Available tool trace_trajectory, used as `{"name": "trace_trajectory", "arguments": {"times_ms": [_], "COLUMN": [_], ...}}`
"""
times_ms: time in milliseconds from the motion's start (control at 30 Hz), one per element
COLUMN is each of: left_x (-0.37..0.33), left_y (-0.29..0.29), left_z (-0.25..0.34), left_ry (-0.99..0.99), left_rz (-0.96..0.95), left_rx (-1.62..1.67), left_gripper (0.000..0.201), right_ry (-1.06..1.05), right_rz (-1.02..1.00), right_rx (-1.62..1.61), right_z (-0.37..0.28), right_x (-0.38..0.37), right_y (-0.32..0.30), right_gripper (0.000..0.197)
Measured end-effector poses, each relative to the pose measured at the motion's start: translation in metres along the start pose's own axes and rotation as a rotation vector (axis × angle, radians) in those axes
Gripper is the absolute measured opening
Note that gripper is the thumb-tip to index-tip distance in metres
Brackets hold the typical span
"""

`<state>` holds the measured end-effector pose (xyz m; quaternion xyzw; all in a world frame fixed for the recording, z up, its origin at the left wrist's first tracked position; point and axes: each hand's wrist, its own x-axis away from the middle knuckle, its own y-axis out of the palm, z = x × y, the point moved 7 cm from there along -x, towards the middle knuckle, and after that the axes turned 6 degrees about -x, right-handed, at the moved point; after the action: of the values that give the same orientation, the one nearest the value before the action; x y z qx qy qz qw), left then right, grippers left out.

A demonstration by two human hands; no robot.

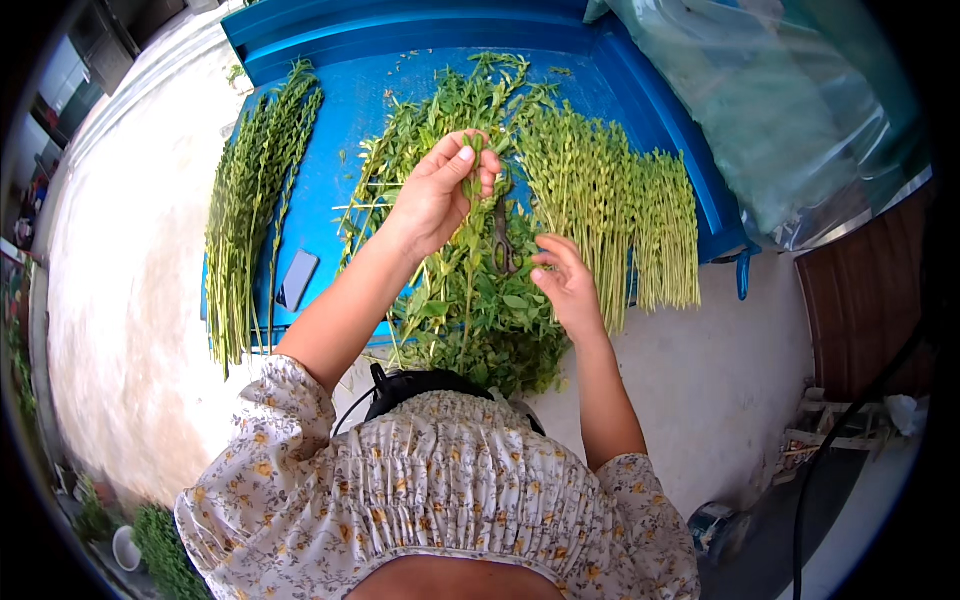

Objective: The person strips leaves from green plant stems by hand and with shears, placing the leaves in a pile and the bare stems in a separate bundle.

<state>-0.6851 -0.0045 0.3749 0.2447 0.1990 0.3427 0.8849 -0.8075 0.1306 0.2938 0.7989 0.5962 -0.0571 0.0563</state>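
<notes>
My left hand (445,190) is closed around the top of a green leafy stalk (474,150), thumb pressed against the fingers. Below the hand, the stalk's lower part blends into the heap of leafy cut plants (480,310), so its end cannot be made out. My right hand (570,288) hovers at the heap's right side, fingers bent and apart from the thumb, with nothing visible in it. Between the two hands a pair of dark scissors (502,240) lies on the greenery, handles toward me.
A blue metal truck bed (340,150) with raised walls holds the plants. Trimmed stalks (610,200) lie in a row at right, a long bundle (255,210) at left. A phone (297,279) rests near the left bundle. Clear plastic sheeting (760,110) covers the right wall.
</notes>
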Motion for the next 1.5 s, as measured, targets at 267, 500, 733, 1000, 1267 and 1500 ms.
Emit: {"name": "trace_trajectory", "arguments": {"times_ms": [267,500,733,1000,1267,1500], "left_x": [-0.037,-0.063,-0.044,0.063,0.236,0.308], "left_y": [-0.052,-0.076,-0.075,-0.148,-0.248,-0.258], "left_z": [0.025,-0.028,-0.111,-0.149,-0.133,-0.147], "left_ry": [0.168,-0.11,-0.454,-0.722,-0.838,-0.904], "left_rz": [0.265,0.309,0.146,0.321,0.783,1.003], "left_rx": [0.178,-0.064,-0.267,-0.374,-0.419,-0.446], "left_gripper": [0.016,0.043,0.058,0.034,0.034,0.032], "right_ry": [0.534,0.522,0.322,0.634,0.365,0.32], "right_rz": [-0.153,0.183,0.562,0.699,0.771,0.864], "right_rx": [-0.296,-0.354,-0.18,-0.107,-0.143,0.156], "right_z": [0.162,0.149,0.14,0.244,0.237,0.242], "right_x": [0.118,0.15,0.096,0.08,0.101,0.08], "right_y": [0.009,-0.065,-0.162,-0.243,-0.279,-0.369], "right_gripper": [0.032,0.018,0.021,0.022,0.023,0.021]}}
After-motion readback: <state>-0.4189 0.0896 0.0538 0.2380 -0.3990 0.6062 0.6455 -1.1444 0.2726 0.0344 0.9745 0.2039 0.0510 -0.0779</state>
